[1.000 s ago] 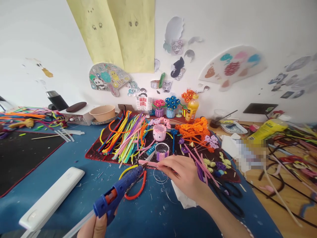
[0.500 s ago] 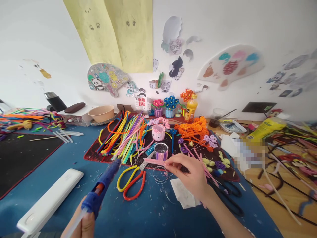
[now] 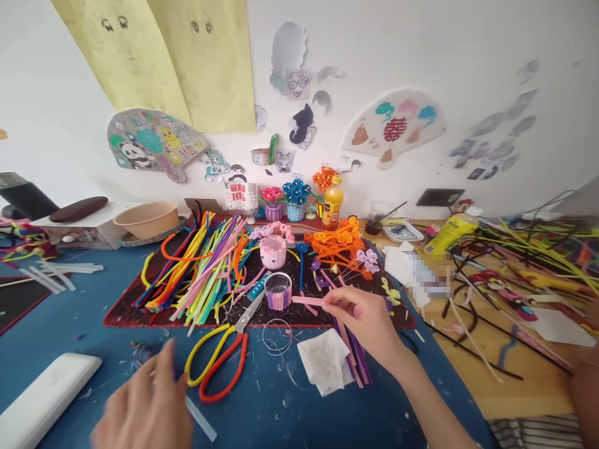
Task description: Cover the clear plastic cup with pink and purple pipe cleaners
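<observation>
pink strip (image 3: pixel 307 301): fuzzy, matt | scissors (image 3: pixel 243 322): metal, glossy plastic | tissue (image 3: pixel 324 360): matt paper

Soft, bright light falls evenly, with faint shadows; beyond the right hand (image 3: pixel 362 315), the wall (image 3: pixel 388 50) is pale, greying farther right. That hand is fairly crisp, the left hand (image 3: pixel 145 405) badly blurred. Beyond the left, the flask (image 3: pixel 30 202) looks stretched; right of the right, a patch (image 3: pixel 428 277) is pixelated.

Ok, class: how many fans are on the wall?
2: the panda fan at left, by the yellow paper; the red-symbol fan at right, above and right of the orange bottle. No others look hidden.
</observation>
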`<move>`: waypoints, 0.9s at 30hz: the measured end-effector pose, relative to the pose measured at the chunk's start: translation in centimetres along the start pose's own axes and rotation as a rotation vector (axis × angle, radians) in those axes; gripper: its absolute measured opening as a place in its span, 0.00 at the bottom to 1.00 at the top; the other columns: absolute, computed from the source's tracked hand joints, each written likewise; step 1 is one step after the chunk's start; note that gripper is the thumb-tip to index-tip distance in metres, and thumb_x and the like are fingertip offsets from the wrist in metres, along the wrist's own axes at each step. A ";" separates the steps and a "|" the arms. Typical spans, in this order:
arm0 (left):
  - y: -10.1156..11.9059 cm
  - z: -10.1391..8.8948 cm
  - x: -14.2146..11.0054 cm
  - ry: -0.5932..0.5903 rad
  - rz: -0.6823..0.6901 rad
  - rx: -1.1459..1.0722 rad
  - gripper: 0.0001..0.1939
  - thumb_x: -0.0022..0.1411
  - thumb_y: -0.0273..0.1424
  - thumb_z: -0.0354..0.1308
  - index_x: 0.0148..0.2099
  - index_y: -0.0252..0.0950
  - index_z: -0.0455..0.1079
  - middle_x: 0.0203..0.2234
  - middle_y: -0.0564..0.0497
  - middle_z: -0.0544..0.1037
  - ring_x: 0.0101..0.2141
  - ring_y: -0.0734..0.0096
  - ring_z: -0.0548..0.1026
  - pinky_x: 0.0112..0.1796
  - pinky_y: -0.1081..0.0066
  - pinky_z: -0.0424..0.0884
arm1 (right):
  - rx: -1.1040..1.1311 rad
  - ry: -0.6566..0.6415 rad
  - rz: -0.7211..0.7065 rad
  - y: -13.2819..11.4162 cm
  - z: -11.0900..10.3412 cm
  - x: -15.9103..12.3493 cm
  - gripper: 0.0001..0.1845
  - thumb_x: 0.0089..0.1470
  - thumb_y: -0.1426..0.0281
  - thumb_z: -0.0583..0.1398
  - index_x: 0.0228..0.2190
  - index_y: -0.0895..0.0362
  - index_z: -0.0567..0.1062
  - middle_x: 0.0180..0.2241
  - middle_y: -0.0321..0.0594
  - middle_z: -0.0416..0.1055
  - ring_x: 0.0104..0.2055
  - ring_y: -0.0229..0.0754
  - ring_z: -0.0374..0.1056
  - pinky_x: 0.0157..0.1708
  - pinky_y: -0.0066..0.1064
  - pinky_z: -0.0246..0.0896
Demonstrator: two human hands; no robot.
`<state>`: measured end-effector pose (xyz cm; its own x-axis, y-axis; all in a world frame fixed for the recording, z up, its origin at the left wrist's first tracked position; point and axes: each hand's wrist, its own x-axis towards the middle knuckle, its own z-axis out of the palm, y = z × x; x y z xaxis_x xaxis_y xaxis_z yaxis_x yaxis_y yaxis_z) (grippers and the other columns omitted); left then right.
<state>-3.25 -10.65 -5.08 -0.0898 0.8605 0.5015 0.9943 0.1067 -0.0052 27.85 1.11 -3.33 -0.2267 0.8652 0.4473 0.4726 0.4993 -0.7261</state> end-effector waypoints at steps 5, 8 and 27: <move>7.8 2.2 8.2 0.002 0.452 -0.079 0.20 0.64 0.20 0.48 0.56 0.33 0.71 0.51 0.37 0.76 0.48 0.48 0.72 0.44 0.57 0.66 | -0.340 -0.038 -0.088 0.0 0.3 -0.2 0.09 0.64 0.69 0.60 0.31 0.54 0.77 0.28 0.35 0.80 0.26 0.40 0.75 0.25 0.28 0.60; 9.6 4.0 10.8 -0.068 0.522 -0.150 0.13 0.64 0.21 0.53 0.46 0.37 0.75 0.42 0.44 0.81 0.42 0.52 0.74 0.38 0.60 0.65 | -0.493 -0.038 -0.111 0.3 1.0 -0.2 0.08 0.64 0.72 0.60 0.31 0.54 0.76 0.27 0.34 0.79 0.26 0.40 0.74 0.24 0.28 0.55; 7.5 2.6 9.6 0.095 0.465 -0.377 0.12 0.70 0.27 0.49 0.40 0.37 0.75 0.36 0.48 0.83 0.35 0.63 0.75 0.36 0.65 0.64 | -0.583 0.035 -0.213 -2.0 1.9 0.7 0.17 0.70 0.70 0.52 0.30 0.57 0.73 0.25 0.38 0.75 0.21 0.38 0.68 0.22 0.30 0.47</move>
<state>3.23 -0.33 -2.54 0.3473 0.7248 0.5950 0.8818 -0.4683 0.0558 25.09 0.82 -2.54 -0.3441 0.7421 0.5752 0.8096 0.5448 -0.2185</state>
